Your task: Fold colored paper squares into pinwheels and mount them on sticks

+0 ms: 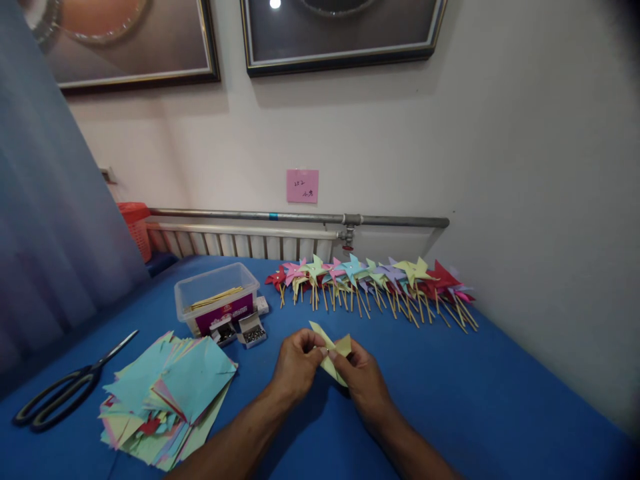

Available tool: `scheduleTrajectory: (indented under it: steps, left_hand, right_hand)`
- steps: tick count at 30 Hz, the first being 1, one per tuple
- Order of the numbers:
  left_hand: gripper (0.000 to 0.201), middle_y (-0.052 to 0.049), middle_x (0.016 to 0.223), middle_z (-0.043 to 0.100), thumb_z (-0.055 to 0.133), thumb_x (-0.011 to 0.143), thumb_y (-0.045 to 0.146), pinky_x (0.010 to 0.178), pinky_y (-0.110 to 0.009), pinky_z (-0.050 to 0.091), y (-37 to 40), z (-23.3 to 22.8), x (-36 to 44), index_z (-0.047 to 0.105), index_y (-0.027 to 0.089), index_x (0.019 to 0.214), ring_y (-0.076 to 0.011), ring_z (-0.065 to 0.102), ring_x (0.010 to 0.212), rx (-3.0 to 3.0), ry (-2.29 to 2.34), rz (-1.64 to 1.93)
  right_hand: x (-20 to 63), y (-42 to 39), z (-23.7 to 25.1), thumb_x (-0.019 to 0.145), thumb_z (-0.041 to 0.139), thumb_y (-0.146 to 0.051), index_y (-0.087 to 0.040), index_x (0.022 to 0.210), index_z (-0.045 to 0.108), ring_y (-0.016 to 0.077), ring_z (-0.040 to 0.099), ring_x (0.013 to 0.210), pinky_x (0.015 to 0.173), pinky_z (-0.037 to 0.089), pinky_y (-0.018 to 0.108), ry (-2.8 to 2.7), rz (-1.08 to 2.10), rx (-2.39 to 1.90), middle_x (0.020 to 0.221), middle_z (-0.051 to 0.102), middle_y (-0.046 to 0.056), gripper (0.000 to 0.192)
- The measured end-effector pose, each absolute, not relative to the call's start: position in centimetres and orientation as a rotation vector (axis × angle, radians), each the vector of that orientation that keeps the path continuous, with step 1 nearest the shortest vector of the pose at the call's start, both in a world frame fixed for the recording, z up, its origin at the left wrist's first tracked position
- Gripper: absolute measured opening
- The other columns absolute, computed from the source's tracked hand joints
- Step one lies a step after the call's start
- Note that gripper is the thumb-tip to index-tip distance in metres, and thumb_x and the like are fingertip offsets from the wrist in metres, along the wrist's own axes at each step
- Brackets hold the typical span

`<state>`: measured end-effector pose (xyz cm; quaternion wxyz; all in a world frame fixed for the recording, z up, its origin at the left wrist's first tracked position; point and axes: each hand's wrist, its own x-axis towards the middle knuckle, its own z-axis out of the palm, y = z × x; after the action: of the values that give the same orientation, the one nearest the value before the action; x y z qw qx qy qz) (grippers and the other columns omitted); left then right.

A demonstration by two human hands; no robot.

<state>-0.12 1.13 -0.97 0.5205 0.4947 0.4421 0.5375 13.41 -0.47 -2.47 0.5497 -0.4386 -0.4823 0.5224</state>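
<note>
Between my two hands is a pale yellow paper pinwheel (331, 373), its blades partly folded in to the middle. My left hand (296, 363) is closed on its left side, thumb and fingers pinching near the centre. My right hand (363, 377) grips the right side, with the thumb close to the centre and a folded blade standing up beside the fingers. A small shiny spot shows at the centre, perhaps a pin head. Both hands are just above the blue tablecloth (450, 387). No stick is visible on this pinwheel.
Finished pinwheels (353, 268) on sticks lie in a row at the back. To the left are a plastic box (217, 280) of sticks, a small box of metal pins (253, 332), a pile of coloured paper (200, 377) and scissors (70, 390). A radiator (240, 243) lines the wall.
</note>
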Motion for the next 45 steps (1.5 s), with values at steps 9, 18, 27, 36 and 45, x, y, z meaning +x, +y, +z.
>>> scheduleTrajectory:
  steps: [9,18,27,36,45]
  left_hand:
    - [0.017,0.002,0.061,0.057,0.075,0.063,0.023,0.057,-0.022,0.038,1.0,-1.0,0.0,0.061,0.016,0.068,-0.0094,0.049,0.056,1.173,1.024,1.310]
    - [0.023,0.003,0.061,0.058,0.078,0.060,0.025,0.055,-0.021,0.037,1.0,-0.8,0.1,0.060,0.015,0.071,-0.0086,0.048,0.055,1.141,1.022,1.327]
    - [0.030,0.000,0.056,0.061,0.079,0.057,0.034,0.050,-0.023,0.037,0.7,0.1,-0.3,0.063,0.013,0.070,-0.0094,0.049,0.047,0.878,0.988,1.148]
    - [0.027,0.001,0.051,0.060,0.079,0.049,0.027,0.050,-0.024,0.036,1.2,-0.6,-0.3,0.058,0.014,0.060,-0.0098,0.049,0.046,0.943,1.035,1.137]
    - [0.022,0.002,0.053,0.057,0.075,0.055,0.027,0.051,-0.023,0.033,1.2,-0.8,-0.3,0.058,0.014,0.061,-0.0081,0.045,0.048,1.037,1.011,1.130]
  right_hand:
    - [13.1,-0.5,-3.2,0.071,0.081,-0.049,-0.018,0.100,0.069,0.0220,0.066,0.076,0.065,0.048,0.029,-1.004,1.375,-0.886,0.087,0.074,0.005,0.044]
    - [12.9,-0.7,-2.1,0.066,0.083,-0.043,-0.017,0.092,0.070,0.0184,0.065,0.067,0.063,0.048,0.027,-0.847,1.405,-0.900,0.079,0.074,0.002,0.039]
    - [13.0,-1.0,-1.6,0.065,0.085,-0.043,-0.017,0.096,0.070,0.0205,0.066,0.066,0.066,0.050,0.031,-0.877,1.433,-0.902,0.077,0.075,0.003,0.043]
    - [13.1,-0.6,-2.3,0.064,0.085,-0.046,-0.017,0.091,0.067,0.0188,0.063,0.069,0.065,0.047,0.029,-0.947,1.423,-0.914,0.080,0.073,0.003,0.044]
    - [13.5,-0.2,-3.2,0.064,0.084,-0.045,-0.018,0.084,0.063,0.0139,0.056,0.061,0.061,0.042,0.026,-0.959,1.421,-0.962,0.067,0.065,-0.002,0.040]
